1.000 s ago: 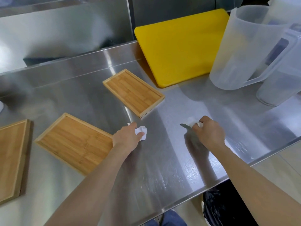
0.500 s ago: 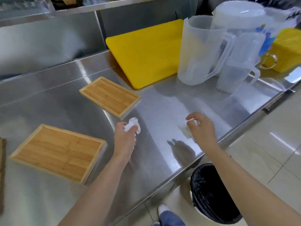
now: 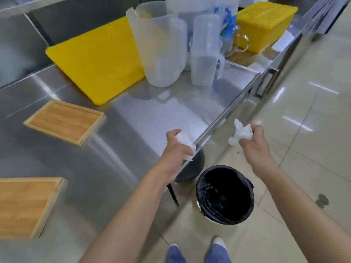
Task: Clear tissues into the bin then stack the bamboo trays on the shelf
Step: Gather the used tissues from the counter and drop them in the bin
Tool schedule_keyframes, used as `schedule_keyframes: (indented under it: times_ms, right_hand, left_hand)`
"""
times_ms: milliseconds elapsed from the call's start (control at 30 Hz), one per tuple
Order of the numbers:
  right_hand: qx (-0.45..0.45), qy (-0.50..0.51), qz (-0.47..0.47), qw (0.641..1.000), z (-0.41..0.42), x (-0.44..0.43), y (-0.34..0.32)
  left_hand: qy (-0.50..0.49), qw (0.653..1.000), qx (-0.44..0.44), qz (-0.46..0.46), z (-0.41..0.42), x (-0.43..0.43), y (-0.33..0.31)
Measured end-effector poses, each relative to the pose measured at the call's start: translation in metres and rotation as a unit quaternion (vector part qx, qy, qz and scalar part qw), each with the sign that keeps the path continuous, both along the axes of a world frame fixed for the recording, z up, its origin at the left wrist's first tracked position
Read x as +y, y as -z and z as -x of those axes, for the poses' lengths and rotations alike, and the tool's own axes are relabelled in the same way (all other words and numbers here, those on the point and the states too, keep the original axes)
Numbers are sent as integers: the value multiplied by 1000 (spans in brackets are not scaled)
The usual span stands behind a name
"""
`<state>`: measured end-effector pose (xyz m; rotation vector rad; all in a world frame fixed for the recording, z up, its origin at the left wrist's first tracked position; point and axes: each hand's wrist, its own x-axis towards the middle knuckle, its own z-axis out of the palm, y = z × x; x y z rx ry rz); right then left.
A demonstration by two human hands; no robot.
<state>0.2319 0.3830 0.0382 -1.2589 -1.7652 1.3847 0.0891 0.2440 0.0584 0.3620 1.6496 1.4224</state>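
My left hand [image 3: 175, 149] grips a crumpled white tissue [image 3: 185, 142] at the steel counter's front edge. My right hand [image 3: 253, 143] holds a second crumpled tissue [image 3: 240, 132] out past the counter, above the floor. A round bin [image 3: 225, 194] lined with a black bag stands on the floor below and between both hands, its mouth uncovered. Two bamboo trays lie flat on the counter: one [image 3: 64, 121] at mid left, another [image 3: 24, 205] at the near left edge of view.
A yellow cutting board [image 3: 96, 59] leans at the back of the steel counter [image 3: 117, 168]. Clear plastic jugs [image 3: 161, 44] and a yellow crate [image 3: 264, 25] stand at the far right of the counter. Tiled floor lies to the right; my feet show at the bottom.
Both hands lifted their tissues off the counter and carried them right, toward the bin. My view swung right and down, so the bin is in full sight.
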Motion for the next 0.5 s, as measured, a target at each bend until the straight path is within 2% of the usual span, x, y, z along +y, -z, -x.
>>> schedule_keyframes:
  times_ms: [200, 267, 333, 500]
  right_hand:
    - [-100, -42, -96, 989, -73, 55, 25]
    - [-136, -38, -72, 987, -92, 64, 43]
    - [-167, -51, -30, 984, -104, 68, 62]
    - [-188, -56, -42, 980, -113, 66, 115]
  left_hand:
    - [46, 994, 94, -10, -59, 60, 42]
    - [91, 983, 157, 23, -71, 67, 60]
    - [95, 973, 198, 75, -75, 69, 84]
    - [97, 930, 306, 177, -80, 83, 144]
